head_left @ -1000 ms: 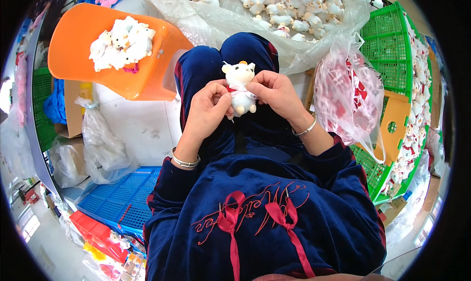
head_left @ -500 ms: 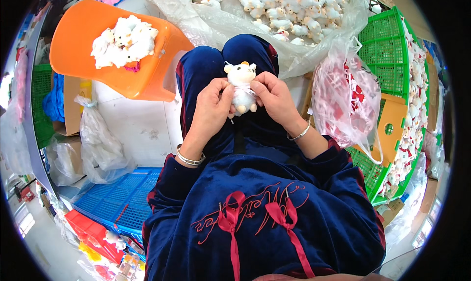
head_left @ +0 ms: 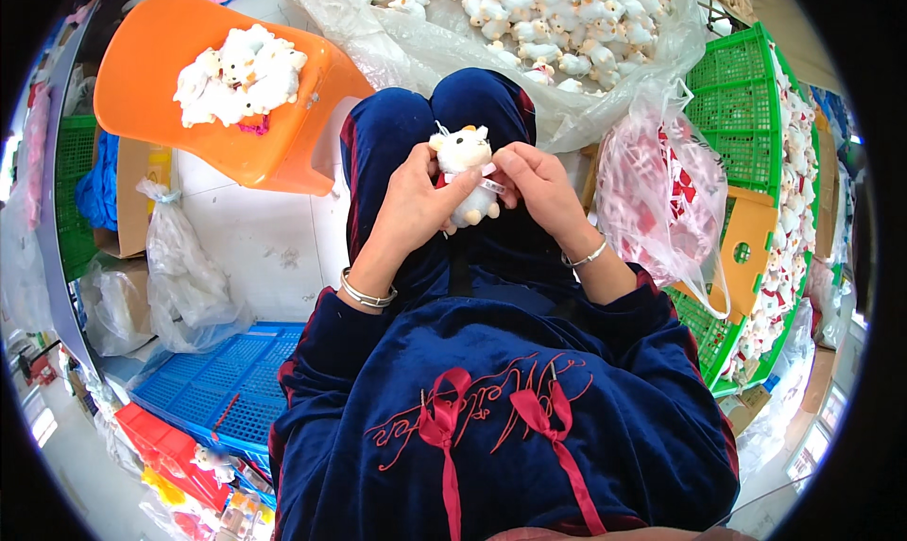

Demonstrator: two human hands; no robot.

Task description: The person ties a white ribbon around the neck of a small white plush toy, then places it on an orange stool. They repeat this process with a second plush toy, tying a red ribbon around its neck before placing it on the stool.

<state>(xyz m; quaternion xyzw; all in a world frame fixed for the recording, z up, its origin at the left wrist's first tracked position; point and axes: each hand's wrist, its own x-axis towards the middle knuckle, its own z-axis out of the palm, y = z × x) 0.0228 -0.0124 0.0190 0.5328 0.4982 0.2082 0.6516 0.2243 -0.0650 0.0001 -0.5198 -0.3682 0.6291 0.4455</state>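
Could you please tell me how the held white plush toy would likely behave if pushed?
The plush toy would probably give softly, as it looks fuzzy and stuffed. It is likely light, given its small size. Its rounded shape might let it tip.

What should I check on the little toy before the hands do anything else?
1. Left hand holds the toy: ok, at its side.
2. Right hand at the white strip: ok, fingers by its end.
3. Toy's face uncovered: ok, it shows between the hands.
4. Strip fastened: cannot tell, the fingers hide part.
5. A hand free: not ok, both are busy at the toy.
6. White toys on the chair: ok, in a pile.
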